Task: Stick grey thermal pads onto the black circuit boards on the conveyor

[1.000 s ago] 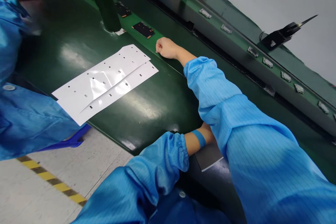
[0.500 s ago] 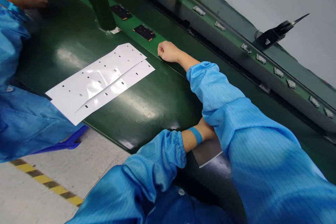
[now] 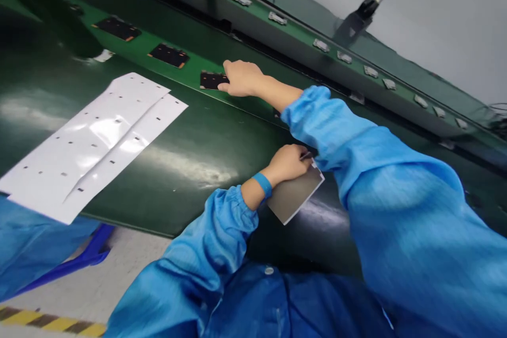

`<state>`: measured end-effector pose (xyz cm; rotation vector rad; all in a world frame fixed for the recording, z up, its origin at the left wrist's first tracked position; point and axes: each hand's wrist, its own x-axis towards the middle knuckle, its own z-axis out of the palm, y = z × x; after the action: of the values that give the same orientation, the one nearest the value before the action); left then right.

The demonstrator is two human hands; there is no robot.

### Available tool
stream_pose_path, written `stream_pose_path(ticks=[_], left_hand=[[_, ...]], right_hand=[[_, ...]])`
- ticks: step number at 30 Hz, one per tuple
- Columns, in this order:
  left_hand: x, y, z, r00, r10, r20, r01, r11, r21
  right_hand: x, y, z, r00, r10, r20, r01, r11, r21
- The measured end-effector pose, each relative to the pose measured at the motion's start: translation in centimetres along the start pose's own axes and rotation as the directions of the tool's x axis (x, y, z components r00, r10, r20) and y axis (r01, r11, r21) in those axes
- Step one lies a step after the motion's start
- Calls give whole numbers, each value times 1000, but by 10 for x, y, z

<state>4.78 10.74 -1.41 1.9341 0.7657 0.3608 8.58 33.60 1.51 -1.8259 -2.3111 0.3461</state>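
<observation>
My right hand (image 3: 242, 78) reaches over the green belt, thumb and fingers closed at the right end of a thin black panel (image 3: 211, 80) lying there. Part of that panel is hidden under the hand. My left hand (image 3: 291, 162), below a blue wristband (image 3: 263, 185), is closed with its fingers curled. Something small and dark shows at its fingertips, too small to name. Beneath this hand a flat grey sheet (image 3: 291, 199) with a white edge lies on the dark green table. Two more black panels, a nearer one (image 3: 168, 55) and a farther one (image 3: 116, 28), lie along the belt.
A large glossy white sheet (image 3: 134, 156) with small dark marks covers the table's left side. A green post (image 3: 59, 21) stands behind it. Several small metallic parts (image 3: 277, 18) line the raised far ledge. At lower left are a person's blue clothing (image 3: 27, 253) and a blue frame (image 3: 91, 253).
The view has swung right. My left hand has come out from behind my right sleeve. My right hand's fingers have opened somewhat from a fist, and a black panel now shows at them.
</observation>
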Motion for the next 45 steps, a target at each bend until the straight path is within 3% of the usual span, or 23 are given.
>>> stream_pose_path(ticks=[3,6,8,10,13,18,21,26,39,45], left_hand=[[6,-3,2,998,59,-10,-60,997,-57],[8,-8,5,998,45,-41,-51,985,-165],[9,-10,6,999,18,-38,-27,968,-250],[9,-10,6,999,-15,-30,5,949,-316],[8,-10,6,998,-59,-38,41,929,-368],[6,-8,3,991,-117,-66,79,904,-419],[3,-3,0,987,-137,-88,89,907,-412],[-1,2,-6,988,-153,9,146,923,-356],[-1,0,-4,984,-175,-30,156,933,-324],[1,0,-5,987,-156,-32,142,952,-273]], right_hand=[[-106,28,-31,999,27,-46,-21,993,117],[-217,62,-41,973,168,-155,-105,930,353],[-280,80,-32,925,323,-201,-172,827,536],[-328,88,-15,884,441,-157,-229,700,677],[-367,84,9,870,484,-98,-223,561,797],[-373,81,28,881,458,-118,-139,489,861],[-369,82,37,852,492,-182,-79,463,883],[-369,77,48,839,490,-237,-30,477,879],[-373,79,44,840,446,-308,2,566,825],[-373,76,38,815,359,-455,63,725,686]])
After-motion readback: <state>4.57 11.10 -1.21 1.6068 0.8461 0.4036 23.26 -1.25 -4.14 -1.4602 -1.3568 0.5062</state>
